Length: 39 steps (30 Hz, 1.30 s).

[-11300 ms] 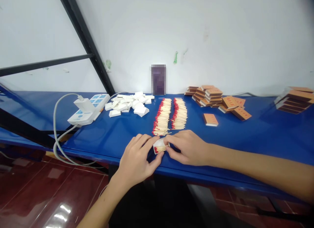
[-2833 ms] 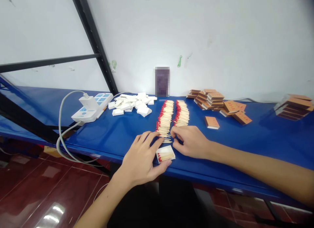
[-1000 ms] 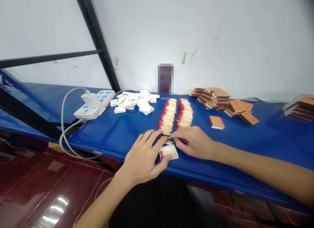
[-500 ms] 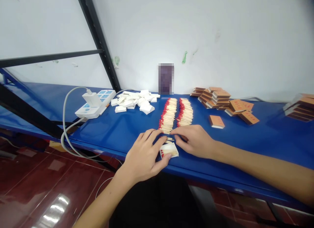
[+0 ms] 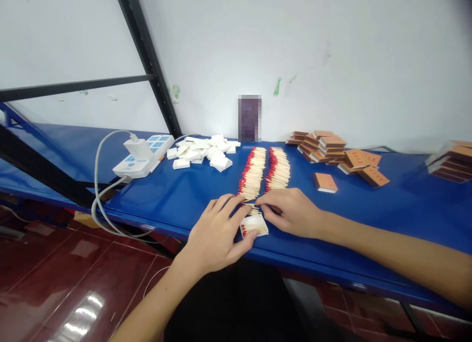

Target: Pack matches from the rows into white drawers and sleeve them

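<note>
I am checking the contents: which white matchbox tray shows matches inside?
The lone tray at the left hand: red-headed matches lie in it, while the heaped trays farther back show none.

A white power strip (image 5: 154,153) bearing a plug (image 5: 138,149) lies near a black frame (image 5: 146,57)

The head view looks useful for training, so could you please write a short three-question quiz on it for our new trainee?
1. Multiple choice: which hand has its thumb at the open white tray?
A) left
B) right
C) neither

2. True or false: in the picture, the power strip lies to the left of the heap of white pieces.

3. Fill in the blank: on the blue table, the loose matches beyond the hands form ___ long rows.

Key:
1. A, the left hand
2. True
3. two
</note>
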Available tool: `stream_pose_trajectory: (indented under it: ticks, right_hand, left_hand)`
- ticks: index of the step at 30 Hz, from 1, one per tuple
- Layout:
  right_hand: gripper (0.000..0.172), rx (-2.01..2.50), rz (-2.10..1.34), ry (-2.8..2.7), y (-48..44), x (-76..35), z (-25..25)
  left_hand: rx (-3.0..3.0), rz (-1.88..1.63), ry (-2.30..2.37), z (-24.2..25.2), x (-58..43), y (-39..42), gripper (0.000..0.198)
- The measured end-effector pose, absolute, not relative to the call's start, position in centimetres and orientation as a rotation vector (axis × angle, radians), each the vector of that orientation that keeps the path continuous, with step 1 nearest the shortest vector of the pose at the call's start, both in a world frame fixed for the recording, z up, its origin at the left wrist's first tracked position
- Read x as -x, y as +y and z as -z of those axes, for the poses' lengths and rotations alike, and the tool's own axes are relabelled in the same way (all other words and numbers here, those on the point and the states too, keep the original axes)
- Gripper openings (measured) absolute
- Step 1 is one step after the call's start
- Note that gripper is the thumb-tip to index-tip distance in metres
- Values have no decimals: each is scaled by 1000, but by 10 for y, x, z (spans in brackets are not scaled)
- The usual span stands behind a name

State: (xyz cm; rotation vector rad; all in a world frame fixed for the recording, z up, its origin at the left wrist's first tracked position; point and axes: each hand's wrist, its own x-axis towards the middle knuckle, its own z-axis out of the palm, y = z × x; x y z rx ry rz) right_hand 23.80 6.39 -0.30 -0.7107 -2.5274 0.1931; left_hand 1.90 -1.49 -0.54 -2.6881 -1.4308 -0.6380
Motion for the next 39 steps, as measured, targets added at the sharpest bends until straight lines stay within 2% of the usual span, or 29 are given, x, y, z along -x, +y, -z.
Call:
stream_pose_trajectory:
  ticks: [23, 39]
  right_hand:
    - [28, 882, -158, -2498, 64, -238, 5]
    - [26, 698, -272, -2663, 67, -238, 0]
  left_hand:
    - [2664, 651, -1429, 5, -19, -15, 38]
    - [2666, 657, -1343, 8, -18, -12, 38]
